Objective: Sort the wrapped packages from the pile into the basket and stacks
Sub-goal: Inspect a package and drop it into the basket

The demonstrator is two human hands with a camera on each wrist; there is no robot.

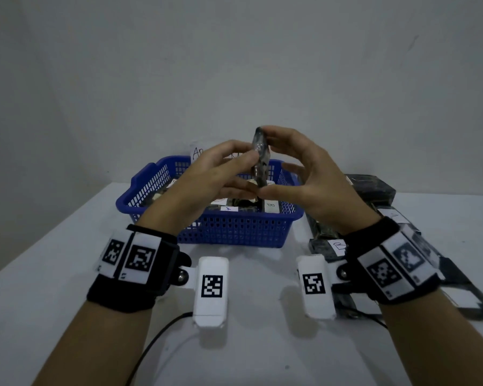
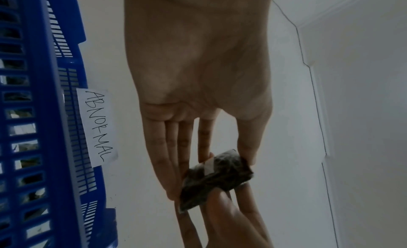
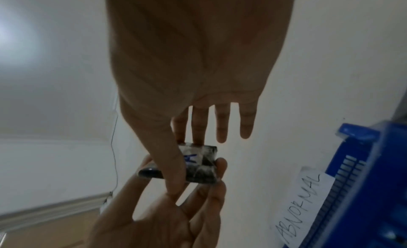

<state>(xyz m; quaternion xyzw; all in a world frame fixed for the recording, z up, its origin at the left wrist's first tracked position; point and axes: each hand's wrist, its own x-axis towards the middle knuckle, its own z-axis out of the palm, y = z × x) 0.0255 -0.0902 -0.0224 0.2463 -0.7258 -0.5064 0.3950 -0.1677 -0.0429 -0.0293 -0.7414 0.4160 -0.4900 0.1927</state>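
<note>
Both hands raised above the blue basket (image 1: 234,229), sharing one wrapped package (image 1: 260,160) held on edge, upright. Left hand (image 1: 207,179) pinches it between thumb and fingertips; right hand (image 1: 313,176) pinches it too, thumb near, fingers (image 3: 199,128) at its far end. A white tag on the package reads "A" (right wrist view). The basket holds other labelled packages and carries an "ABNORMAL" label (image 2: 97,126). More dark packages (image 1: 374,190) lie right on the white tabletop (image 1: 67,246).

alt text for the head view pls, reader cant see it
Both hands, left hand and right hand, hold a dark wrapped package upright above a blue basket that already holds labelled packages. More dark packages lie on the white table to the right.
</note>
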